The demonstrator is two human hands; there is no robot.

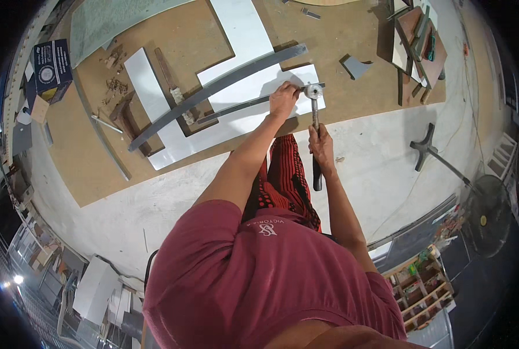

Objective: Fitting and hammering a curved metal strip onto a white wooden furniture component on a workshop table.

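My right hand [321, 145] is wrapped around the shaft of a hammer [315, 113], which has a metal head and a black grip end. The hammer's head is over the right end of a narrow dark grey strip [242, 105]. Just left of the head, my left hand [284, 100] has its fingers bent and closed on that strip; whether they also pinch something small is hidden. Under the strip lies a white cut-out panel [213, 135] with long arms. A wider curved grey strip [224, 78] crosses the panel farther away.
The brown board [352, 96] under the work also bears a wooden-handled brush [166, 70], a grey offcut [357, 67] and stacked scrap pieces [419, 46]. A dark blue box [53, 67] stands at the left. On the right is a floor fan [485, 218].
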